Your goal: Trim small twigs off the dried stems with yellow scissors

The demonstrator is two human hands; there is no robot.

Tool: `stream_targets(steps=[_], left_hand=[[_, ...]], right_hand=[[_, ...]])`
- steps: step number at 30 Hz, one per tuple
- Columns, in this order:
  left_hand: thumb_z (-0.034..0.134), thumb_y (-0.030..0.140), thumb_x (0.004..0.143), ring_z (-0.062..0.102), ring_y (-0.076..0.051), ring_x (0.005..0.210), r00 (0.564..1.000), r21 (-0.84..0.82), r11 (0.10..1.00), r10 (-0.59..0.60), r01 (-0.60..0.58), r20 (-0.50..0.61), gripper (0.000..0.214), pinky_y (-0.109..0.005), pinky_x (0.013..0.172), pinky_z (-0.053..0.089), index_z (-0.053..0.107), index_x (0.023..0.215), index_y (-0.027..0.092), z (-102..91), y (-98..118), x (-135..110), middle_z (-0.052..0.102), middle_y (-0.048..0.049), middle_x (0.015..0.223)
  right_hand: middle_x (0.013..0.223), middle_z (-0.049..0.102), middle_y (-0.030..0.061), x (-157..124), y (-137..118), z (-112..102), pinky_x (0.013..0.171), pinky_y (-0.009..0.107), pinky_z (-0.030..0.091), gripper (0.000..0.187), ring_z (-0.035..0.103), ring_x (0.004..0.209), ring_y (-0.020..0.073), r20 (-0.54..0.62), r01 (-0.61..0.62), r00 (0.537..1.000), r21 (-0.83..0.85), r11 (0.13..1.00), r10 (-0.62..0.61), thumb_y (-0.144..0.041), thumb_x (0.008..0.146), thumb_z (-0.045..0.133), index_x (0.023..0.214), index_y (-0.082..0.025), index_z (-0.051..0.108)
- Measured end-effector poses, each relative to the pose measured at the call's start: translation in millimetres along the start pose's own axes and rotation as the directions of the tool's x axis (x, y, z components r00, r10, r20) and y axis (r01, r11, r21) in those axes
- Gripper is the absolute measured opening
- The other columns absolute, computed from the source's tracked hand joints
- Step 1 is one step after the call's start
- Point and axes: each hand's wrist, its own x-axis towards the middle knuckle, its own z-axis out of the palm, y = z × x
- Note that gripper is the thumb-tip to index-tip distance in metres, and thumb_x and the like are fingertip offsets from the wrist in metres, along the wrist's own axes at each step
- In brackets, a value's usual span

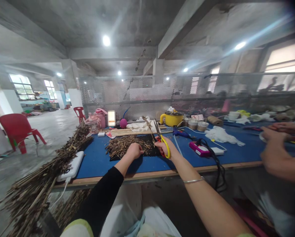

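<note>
Brittle, crumbly dried stems (pixel 124 146) lie in a tangled, roughly oblong heap on a black mat (pixel 148 154) at the centre of the frame; they look brown and knotted, with thin twigs poking out on every side; one thin sprig (pixel 150 126) rises by the heap's right end, its foot at the fingertips of the right hand (pixel 165 147), which grips scissors (pixel 164 140) with smooth yellow handles, their dark metal blades pointing up; the left hand (pixel 135 150) rests curled at the heap's near edge, and I cannot tell whether it pinches anything.

Blue tabletop shows between the mat and the raw wooden front edge of the table (pixel 93 162), and again to the mat's left; slim wooden sticks (pixel 122 133) lie behind the heap; a glossy purple box (pixel 199 149) sits to the right, a coarse stalk bundle (pixel 45 177) overhangs the lower left, and a co-worker's hand (pixel 273 141) bounds the far right.
</note>
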Motion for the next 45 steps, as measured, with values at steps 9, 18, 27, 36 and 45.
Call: stream_targets(steps=[9, 18, 27, 36, 45], left_hand=[[0.052, 0.025, 0.073, 0.053, -0.026, 0.093, 0.983, 0.074, 0.995, 0.072, -0.060, -0.172, 0.020, -0.036, 0.085, 0.036, 0.065, 0.086, 0.016, 9.7, 12, 17, 0.061, -0.0155, 0.091], [0.053, 0.029, 0.074, 0.033, -0.028, 0.113, 0.944, 0.239, 0.917, 0.331, -0.320, -0.004, 0.015, -0.049, 0.101, -0.005, 0.066, 0.069, 0.022, 32.7, 6, 45, 0.060, -0.0073, 0.100], [0.036, 0.027, 0.084, 0.037, -0.023, 0.113, 0.883, 0.493, 0.736, 0.425, -0.464, 0.197, 0.029, -0.050, 0.096, 0.018, 0.058, 0.102, 0.026, 54.5, 31, 63, 0.055, -0.0046, 0.113], [0.044, 0.025, 0.079, 0.051, -0.021, 0.089, 0.925, 0.471, 0.799, 0.354, -0.374, 0.135, 0.023, -0.043, 0.090, 0.025, 0.067, 0.079, 0.020, 50.0, 42, 67, 0.064, -0.0085, 0.087], [0.055, 0.034, 0.074, 0.039, -0.028, 0.110, 0.906, 0.503, 0.784, 0.423, -0.364, -0.005, 0.020, -0.051, 0.095, 0.016, 0.066, 0.088, 0.026, -0.1, 4, 41, 0.057, -0.0067, 0.110]], right_hand=[[0.046, 0.039, -0.0116, 13, 18, -11, 0.034, 0.014, 0.019, 0.046, 0.031, 0.036, 0.0039, 0.044, -0.074, 0.997, 0.236, 0.969, 0.066, -0.022, 0.049, 0.063, 0.091, -0.021, 0.045], [0.049, 0.041, -0.0103, 14, 30, -24, 0.034, 0.014, 0.019, 0.043, 0.029, 0.036, 0.0025, -0.038, -0.060, 0.995, 0.481, 0.874, 0.090, -0.019, 0.047, 0.066, 0.086, -0.020, 0.047], [0.047, 0.043, -0.0108, 14, 32, -24, 0.033, 0.014, 0.019, 0.045, 0.029, 0.035, 0.0024, -0.098, 0.017, 0.995, 0.479, 0.877, 0.034, -0.019, 0.046, 0.067, 0.087, -0.021, 0.048], [0.049, 0.044, -0.0105, 14, 36, -25, 0.032, 0.015, 0.021, 0.045, 0.031, 0.035, 0.0026, -0.091, 0.023, 0.995, 0.490, 0.871, 0.025, -0.019, 0.048, 0.067, 0.090, -0.021, 0.048], [0.050, 0.044, -0.0106, 11, 30, -22, 0.033, 0.014, 0.020, 0.045, 0.029, 0.035, 0.0022, -0.066, -0.007, 0.997, 0.477, 0.879, 0.043, -0.018, 0.047, 0.066, 0.088, -0.021, 0.047]])
